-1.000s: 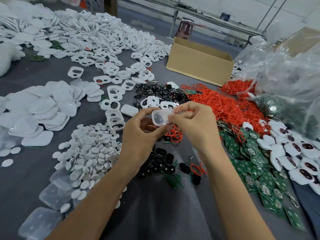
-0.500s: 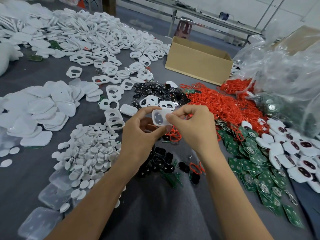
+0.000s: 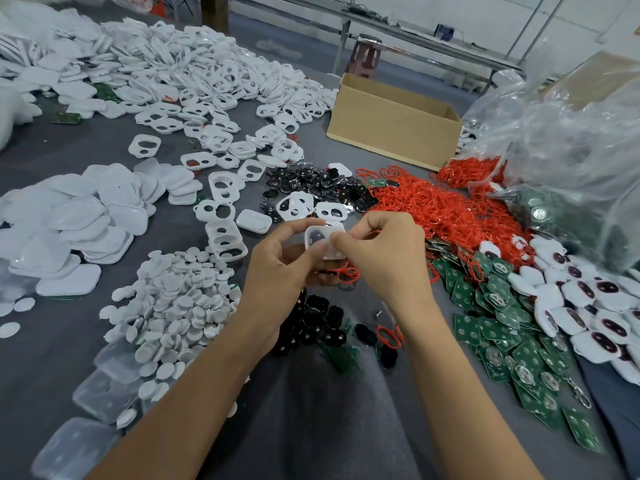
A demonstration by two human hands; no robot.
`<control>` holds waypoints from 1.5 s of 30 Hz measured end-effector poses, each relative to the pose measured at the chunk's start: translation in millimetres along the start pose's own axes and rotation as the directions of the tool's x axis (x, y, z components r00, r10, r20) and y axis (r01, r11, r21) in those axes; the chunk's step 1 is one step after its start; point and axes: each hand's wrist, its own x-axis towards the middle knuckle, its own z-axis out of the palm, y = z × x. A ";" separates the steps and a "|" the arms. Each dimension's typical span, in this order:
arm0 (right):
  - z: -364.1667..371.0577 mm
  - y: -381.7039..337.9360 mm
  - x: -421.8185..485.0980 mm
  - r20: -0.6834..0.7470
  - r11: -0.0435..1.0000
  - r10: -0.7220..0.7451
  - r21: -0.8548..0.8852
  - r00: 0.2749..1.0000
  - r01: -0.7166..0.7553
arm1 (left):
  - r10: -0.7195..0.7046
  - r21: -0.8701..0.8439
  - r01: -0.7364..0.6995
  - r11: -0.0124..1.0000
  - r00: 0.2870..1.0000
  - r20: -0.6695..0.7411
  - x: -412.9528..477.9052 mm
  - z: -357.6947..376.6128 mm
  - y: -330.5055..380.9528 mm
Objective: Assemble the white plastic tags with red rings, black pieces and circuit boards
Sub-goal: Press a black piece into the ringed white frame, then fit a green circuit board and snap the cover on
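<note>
Both hands meet above the grey counter (image 3: 311, 427), left hand (image 3: 277, 271) and right hand (image 3: 377, 251) pinching one small white rounded plastic tag (image 3: 320, 239) between them, its long axis running toward the right hand.

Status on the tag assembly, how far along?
Done: a pile of finished tags lies at right. In hand: both hands, left and right, hold one white tag. Left: big heaps of white shells, red rings and circuit boards.
</note>
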 end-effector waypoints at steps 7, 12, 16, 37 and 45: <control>0.5 8.7 3.6 0.128 0.972 0.113 0.192 0.985 -0.136 | -0.042 -0.037 0.040 0.999 0.998 -0.048 2.2 -0.5 -0.5; 4.2 10.1 3.3 0.170 0.963 0.111 0.225 0.979 -0.148 | -0.076 -0.026 0.074 0.997 0.994 -0.072 2.9 -0.9 -1.9; 7.1 13.2 5.3 0.158 0.988 0.056 0.134 0.986 -0.077 | -0.089 0.010 0.090 0.996 0.993 -0.083 2.8 -0.3 -3.6; -34.7 16.2 16.1 0.414 0.872 0.116 0.393 0.903 -0.292 | -0.037 -0.104 0.039 0.994 0.999 0.022 3.3 -5.5 6.5; -77.5 79.9 30.2 -0.087 0.836 0.202 -0.503 0.975 -0.218 | -0.047 -0.134 0.054 0.989 0.997 0.053 2.9 -7.3 5.3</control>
